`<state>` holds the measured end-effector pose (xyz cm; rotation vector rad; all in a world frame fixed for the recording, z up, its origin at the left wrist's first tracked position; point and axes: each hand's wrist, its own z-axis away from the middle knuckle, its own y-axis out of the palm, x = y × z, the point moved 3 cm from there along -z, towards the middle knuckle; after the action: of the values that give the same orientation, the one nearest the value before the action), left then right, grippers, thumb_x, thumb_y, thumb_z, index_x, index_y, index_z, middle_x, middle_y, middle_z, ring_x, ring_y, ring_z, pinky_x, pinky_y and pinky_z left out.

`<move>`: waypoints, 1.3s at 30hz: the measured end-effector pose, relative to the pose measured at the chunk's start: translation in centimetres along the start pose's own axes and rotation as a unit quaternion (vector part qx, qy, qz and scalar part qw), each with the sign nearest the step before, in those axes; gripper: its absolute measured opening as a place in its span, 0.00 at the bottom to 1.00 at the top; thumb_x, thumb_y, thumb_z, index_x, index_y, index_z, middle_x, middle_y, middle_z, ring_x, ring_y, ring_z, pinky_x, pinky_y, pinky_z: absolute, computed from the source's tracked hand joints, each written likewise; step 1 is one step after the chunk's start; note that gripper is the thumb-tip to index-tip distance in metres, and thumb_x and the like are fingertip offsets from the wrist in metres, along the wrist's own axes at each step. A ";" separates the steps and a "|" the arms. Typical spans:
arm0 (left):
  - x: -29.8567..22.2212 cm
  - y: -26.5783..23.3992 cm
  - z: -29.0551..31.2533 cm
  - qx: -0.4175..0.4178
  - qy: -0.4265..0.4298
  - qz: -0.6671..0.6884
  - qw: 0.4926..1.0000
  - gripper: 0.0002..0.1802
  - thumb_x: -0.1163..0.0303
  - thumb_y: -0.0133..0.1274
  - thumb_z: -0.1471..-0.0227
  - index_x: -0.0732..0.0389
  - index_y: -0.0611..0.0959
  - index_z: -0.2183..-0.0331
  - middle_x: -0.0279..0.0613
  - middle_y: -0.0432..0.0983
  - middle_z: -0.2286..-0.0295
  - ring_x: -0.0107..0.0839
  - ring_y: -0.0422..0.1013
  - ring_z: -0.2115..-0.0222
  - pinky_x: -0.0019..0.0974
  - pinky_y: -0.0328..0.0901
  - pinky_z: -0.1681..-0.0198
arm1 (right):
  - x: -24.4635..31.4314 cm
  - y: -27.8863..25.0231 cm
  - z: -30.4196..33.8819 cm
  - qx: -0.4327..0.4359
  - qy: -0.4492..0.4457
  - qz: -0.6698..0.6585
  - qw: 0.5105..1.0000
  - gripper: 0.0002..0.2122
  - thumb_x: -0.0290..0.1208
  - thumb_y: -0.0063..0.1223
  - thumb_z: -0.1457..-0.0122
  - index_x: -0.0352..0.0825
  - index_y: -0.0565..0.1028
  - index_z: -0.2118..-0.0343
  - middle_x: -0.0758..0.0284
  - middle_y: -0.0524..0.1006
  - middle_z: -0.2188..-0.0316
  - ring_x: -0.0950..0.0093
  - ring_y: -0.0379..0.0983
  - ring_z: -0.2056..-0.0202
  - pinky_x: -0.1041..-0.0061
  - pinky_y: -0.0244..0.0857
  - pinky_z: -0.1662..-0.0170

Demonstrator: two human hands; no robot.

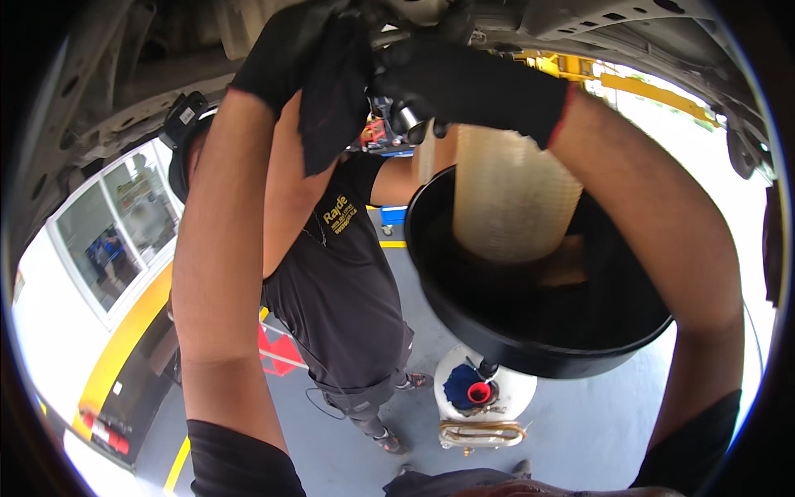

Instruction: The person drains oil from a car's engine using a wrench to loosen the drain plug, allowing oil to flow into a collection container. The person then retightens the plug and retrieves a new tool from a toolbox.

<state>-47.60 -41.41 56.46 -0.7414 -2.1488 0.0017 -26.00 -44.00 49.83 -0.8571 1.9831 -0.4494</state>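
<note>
Both my arms reach up to the underside of a raised vehicle (580,21). My left hand (286,54), in a black glove with a red cuff edge, is closed on a dark cloth (331,108) that hangs below it. Close beside it, my right hand (476,87), gloved alike, has its fingers curled in. A short shiny metal cylinder (407,118) shows just under those fingers; whether they hold it I cannot tell. Below my right hand is a wide black drain pan (530,352), with a yellowish translucent cylindrical container (517,199) over its bowl.
A co-worker in a dark shirt (339,298) stands at the left, arms raised under the vehicle. Beneath the pan sits a white tank (517,398) with a red-rimmed opening and a blue cloth (464,385). A red fire extinguisher (105,431) lies far left, near a windowed wall.
</note>
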 end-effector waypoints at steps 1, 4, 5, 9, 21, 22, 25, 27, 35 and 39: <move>0.0 0.2 -0.7 -0.002 -0.053 0.070 0.996 0.17 0.64 0.50 0.37 0.64 0.82 0.53 0.51 0.81 0.58 0.43 0.78 0.57 0.39 0.69 0.51 | 0.1 0.6 0.0 -0.013 0.009 -0.017 1.000 0.14 0.38 0.46 0.29 0.30 0.76 0.58 0.63 0.82 0.67 0.75 0.81 0.71 0.75 0.74 0.71; 0.8 1.7 -2.1 -0.021 -0.175 0.220 0.959 0.21 0.59 0.46 0.37 0.66 0.86 0.64 0.53 0.83 0.68 0.42 0.80 0.63 0.41 0.71 0.59 | 3.0 0.9 -1.0 0.023 0.205 -0.169 0.964 0.15 0.39 0.45 0.29 0.30 0.75 0.55 0.62 0.82 0.65 0.75 0.82 0.68 0.75 0.77 0.68; 1.3 2.5 -1.9 -0.026 -0.194 0.242 0.950 0.21 0.59 0.46 0.37 0.66 0.86 0.64 0.53 0.83 0.67 0.43 0.80 0.63 0.42 0.71 0.59 | 3.8 0.8 -1.0 0.031 0.280 -0.218 0.934 0.15 0.39 0.45 0.29 0.30 0.74 0.54 0.61 0.82 0.65 0.75 0.82 0.67 0.75 0.78 0.67; 3.2 4.6 -2.7 -0.113 -0.226 0.240 0.937 0.17 0.61 0.50 0.40 0.64 0.86 0.64 0.56 0.82 0.69 0.48 0.79 0.66 0.46 0.71 0.61 | 5.5 0.8 -3.5 -0.031 0.403 -0.320 0.857 0.12 0.35 0.44 0.30 0.30 0.74 0.55 0.61 0.82 0.65 0.71 0.82 0.67 0.73 0.79 0.65; 2.7 0.4 -1.4 -0.146 -0.129 0.029 0.980 0.16 0.65 0.47 0.42 0.67 0.84 0.63 0.63 0.80 0.69 0.61 0.78 0.67 0.59 0.72 0.59 | 7.6 0.5 -10.7 -0.141 0.426 -0.004 0.894 0.12 0.21 0.50 0.41 0.26 0.74 0.55 0.57 0.79 0.76 0.65 0.80 0.72 0.70 0.73 0.67; 2.3 0.0 -1.8 -0.097 -0.135 0.041 0.985 0.17 0.65 0.47 0.43 0.67 0.84 0.62 0.63 0.80 0.68 0.61 0.78 0.66 0.58 0.72 0.58 | 7.4 0.2 -10.7 -0.143 0.409 0.054 0.900 0.14 0.20 0.52 0.44 0.27 0.75 0.55 0.55 0.79 0.79 0.61 0.80 0.74 0.68 0.74 0.68; 1.8 -4.4 -1.9 0.005 -0.206 0.069 0.976 0.19 0.65 0.47 0.44 0.68 0.85 0.60 0.64 0.81 0.64 0.59 0.79 0.63 0.55 0.73 0.56 | 6.4 1.0 -10.7 -0.249 0.249 0.139 0.926 0.10 0.21 0.53 0.45 0.29 0.76 0.59 0.57 0.79 0.78 0.63 0.80 0.73 0.69 0.73 0.66; 0.6 -6.3 -0.5 0.000 -0.320 0.128 0.939 0.20 0.64 0.47 0.44 0.68 0.86 0.61 0.63 0.82 0.63 0.58 0.80 0.61 0.53 0.73 0.55 | 6.0 1.1 -9.7 -0.140 0.216 0.270 0.928 0.10 0.22 0.48 0.40 0.28 0.76 0.57 0.59 0.78 0.75 0.67 0.77 0.73 0.71 0.70 0.69; 10.9 -6.0 2.7 0.080 -0.049 -0.157 0.983 0.16 0.65 0.50 0.43 0.62 0.88 0.60 0.59 0.83 0.63 0.49 0.80 0.59 0.48 0.73 0.54 | 5.2 1.9 -11.1 -0.346 0.483 -0.242 0.767 0.10 0.30 0.47 0.34 0.30 0.78 0.61 0.72 0.71 0.79 0.82 0.63 0.80 0.79 0.56 0.77; 13.7 -1.9 0.4 -0.029 -0.090 0.027 0.995 0.15 0.66 0.51 0.42 0.63 0.87 0.58 0.59 0.82 0.61 0.47 0.79 0.58 0.45 0.72 0.53 | 0.1 2.0 -8.4 -0.295 0.382 -0.049 0.874 0.10 0.30 0.45 0.33 0.32 0.78 0.62 0.72 0.69 0.80 0.81 0.61 0.81 0.80 0.53 0.78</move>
<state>-55.32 -35.93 66.59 -0.8604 -2.3073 0.0369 -33.91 -42.82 53.00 -1.2960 2.9040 -0.2451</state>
